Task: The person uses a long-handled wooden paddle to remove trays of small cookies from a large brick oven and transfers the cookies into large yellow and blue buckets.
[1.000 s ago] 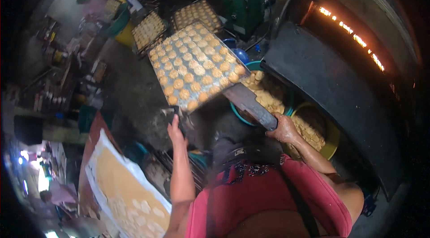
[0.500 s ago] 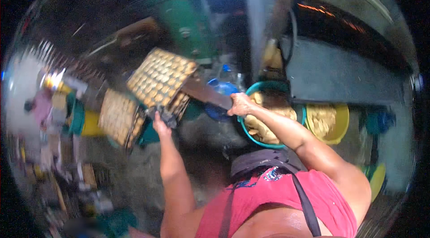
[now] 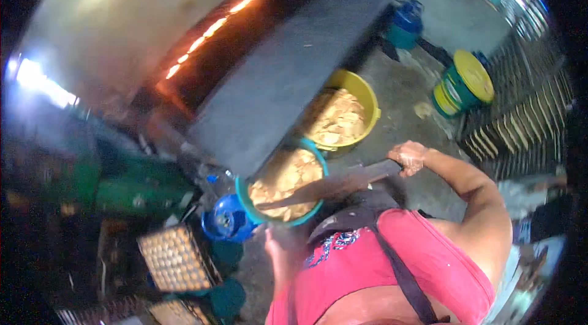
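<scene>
My right hand (image 3: pixel 409 158) is closed around the end of a long flat brown board (image 3: pixel 361 179) that looks like wood. Its far end slants left across a teal tub (image 3: pixel 326 169) with pale flat pieces (image 3: pixel 300 169) in it. Close by the tub's near rim, my left hand (image 3: pixel 278 248) is blurred, and what its fingers do is hard to make out. A yellow tub (image 3: pixel 375 108) full of similar pale pieces (image 3: pixel 340 117) stands behind the teal one.
Flames (image 3: pixel 208 34) glow in a long opening behind a grey slab (image 3: pixel 263 74). A blue container (image 3: pixel 214 224) is left of the teal tub. Trays with rows of round pieces (image 3: pixel 174 257) are stacked at lower left. A green bucket with yellow lid (image 3: pixel 462 83) stands far right, near slatted racks (image 3: pixel 520 141).
The view has swung right, toward the flames and tubs. The board, earlier reaching to the tray stack, now lies over the teal tub. My left hand has come away from the trays.
</scene>
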### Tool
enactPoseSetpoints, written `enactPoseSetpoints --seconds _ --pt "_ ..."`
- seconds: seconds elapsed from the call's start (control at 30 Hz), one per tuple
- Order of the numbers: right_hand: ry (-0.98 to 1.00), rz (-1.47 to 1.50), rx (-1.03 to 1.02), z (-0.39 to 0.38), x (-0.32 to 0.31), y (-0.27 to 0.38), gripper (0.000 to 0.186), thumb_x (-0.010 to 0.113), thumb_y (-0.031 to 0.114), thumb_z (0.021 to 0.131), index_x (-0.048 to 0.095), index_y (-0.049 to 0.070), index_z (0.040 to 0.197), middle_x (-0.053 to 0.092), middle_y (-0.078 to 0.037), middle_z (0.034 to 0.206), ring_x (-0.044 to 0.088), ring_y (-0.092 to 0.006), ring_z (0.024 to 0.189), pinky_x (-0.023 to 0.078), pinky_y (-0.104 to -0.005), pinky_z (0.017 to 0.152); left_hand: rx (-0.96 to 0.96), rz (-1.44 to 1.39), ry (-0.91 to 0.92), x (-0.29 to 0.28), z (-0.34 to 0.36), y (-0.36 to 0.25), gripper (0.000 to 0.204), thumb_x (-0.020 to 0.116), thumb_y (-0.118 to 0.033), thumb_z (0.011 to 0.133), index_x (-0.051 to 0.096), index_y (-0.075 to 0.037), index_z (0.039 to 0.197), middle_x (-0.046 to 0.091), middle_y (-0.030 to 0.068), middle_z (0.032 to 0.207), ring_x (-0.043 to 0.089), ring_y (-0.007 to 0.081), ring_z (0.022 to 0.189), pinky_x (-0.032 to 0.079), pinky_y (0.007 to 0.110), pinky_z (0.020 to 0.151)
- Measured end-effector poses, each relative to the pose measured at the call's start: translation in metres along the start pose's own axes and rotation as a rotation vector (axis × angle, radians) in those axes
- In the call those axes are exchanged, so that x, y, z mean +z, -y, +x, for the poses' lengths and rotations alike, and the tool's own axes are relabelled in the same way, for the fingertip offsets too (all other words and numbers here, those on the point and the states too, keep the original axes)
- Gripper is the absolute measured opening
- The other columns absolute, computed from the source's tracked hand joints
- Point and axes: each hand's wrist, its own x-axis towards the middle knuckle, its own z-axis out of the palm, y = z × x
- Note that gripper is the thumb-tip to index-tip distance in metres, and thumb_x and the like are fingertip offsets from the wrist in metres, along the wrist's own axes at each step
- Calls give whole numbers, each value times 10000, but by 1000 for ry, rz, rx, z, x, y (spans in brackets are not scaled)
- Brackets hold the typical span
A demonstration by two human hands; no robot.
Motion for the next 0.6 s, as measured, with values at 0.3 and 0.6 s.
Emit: enactPoseSetpoints --seconds 0.3,0.6 --pt "-213 159 308 -425 -99 -801 573 749 369 623 575 60 1073 626 -146 925 600 -354 943 496 -444 809 -588 264 185 762 80 530 399 532 -411 944 589 -64 1132 657 58 1040 632 203 908 521 354 822" --pt "15 230 410 -491 -315 -1433 751 771 452 640 510 82 1239 585 -167 1089 560 -346 1058 447 -451 900 -423 461 543 1495 243 856 379 547 -377 928 536 -75 1157 615 78 1011 594 257 933 504 407 834"
